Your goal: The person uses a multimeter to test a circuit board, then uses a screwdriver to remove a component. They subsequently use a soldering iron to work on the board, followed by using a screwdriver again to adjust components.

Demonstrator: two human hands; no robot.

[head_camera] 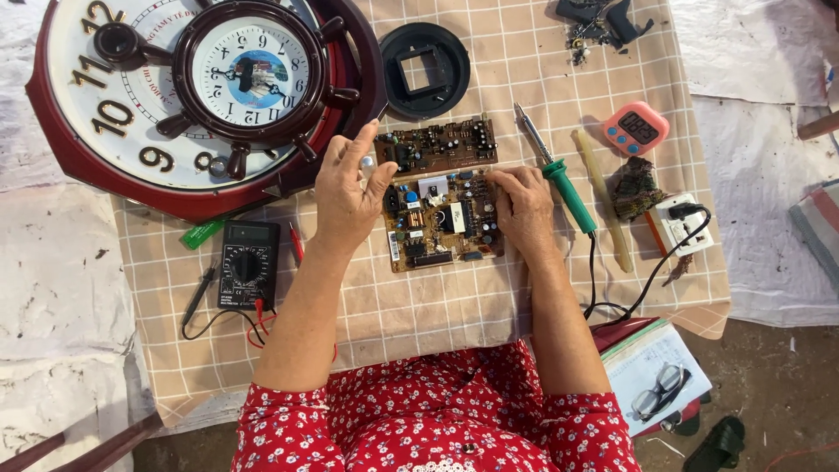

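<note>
Pinching a small part [367, 163] above the board [442, 218], left hand [348, 194] lifts; right hand [524, 205] lies flat, holding the board's edge

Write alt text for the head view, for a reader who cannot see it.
Seen from above, a person's right hand rests on a circuit board on a checked tablecloth, while the left hand pinches a small silvery part just above it. A second board, a green-handled soldering iron, a black multimeter and a wall clock lie around.
</note>
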